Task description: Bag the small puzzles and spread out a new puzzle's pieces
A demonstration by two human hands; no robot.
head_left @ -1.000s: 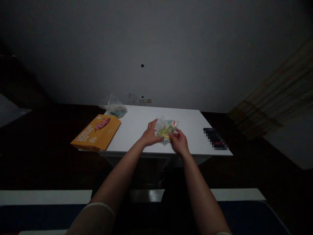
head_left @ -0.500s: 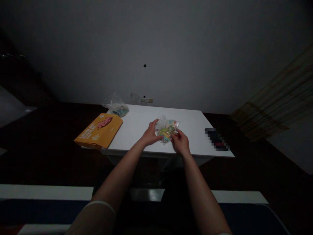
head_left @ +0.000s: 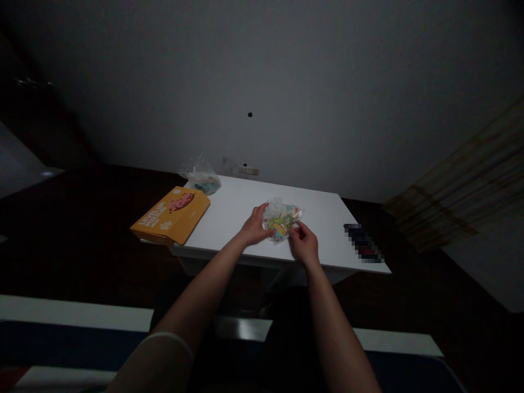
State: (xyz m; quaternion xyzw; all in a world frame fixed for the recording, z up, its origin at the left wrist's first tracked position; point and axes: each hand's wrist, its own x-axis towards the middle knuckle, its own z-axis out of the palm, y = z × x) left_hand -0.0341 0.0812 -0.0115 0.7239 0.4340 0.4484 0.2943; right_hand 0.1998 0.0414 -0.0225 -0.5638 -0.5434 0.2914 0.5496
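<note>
A clear plastic bag of colourful puzzle pieces [head_left: 281, 225] lies near the front of the white table, between my hands. My left hand [head_left: 254, 226] grips its left side, thumb at the near edge and fingers at the far edge. At the right edge of the bag, my right hand [head_left: 305, 244] is closed in a pinch on the plastic. Yellow, green, red and pale blue show through the film. Single pieces are too small to make out.
An orange puzzle box [head_left: 174, 214] sits on the left end of the white table [head_left: 239, 196]. Behind it stands another clear bag [head_left: 206, 183] with pieces inside. A dark, pixelated object [head_left: 363, 244] lies at the right edge. A wall with a socket [head_left: 248, 171] rises behind.
The view has tilted and shifted slightly. My hands keep their hold on the bag, with the right fingers moved a little at its right edge.
</note>
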